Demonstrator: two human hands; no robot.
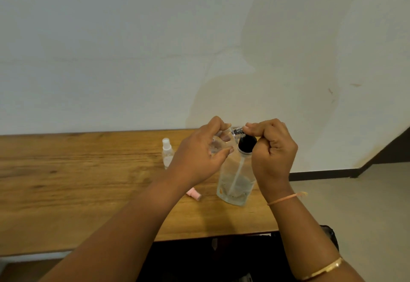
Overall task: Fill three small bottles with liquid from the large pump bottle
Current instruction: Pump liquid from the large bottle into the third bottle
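The large clear pump bottle (235, 184) stands on the wooden table (66, 181) near its right end, with a black collar and a little liquid at the bottom. My right hand (274, 155) is curled over the pump head, thumb and fingers pressing on its top. My left hand (199, 155) grips a small clear bottle (218, 144) tilted against the pump's spout. A second small bottle (167, 154) with a white spray cap stands upright just left of my left hand. A pink cap (195, 193) lies on the table below my left wrist.
The table runs left along a pale wall, with its right end close to the pump bottle. Tiled floor lies to the right. A dark object sits under the table's front edge near my right forearm.
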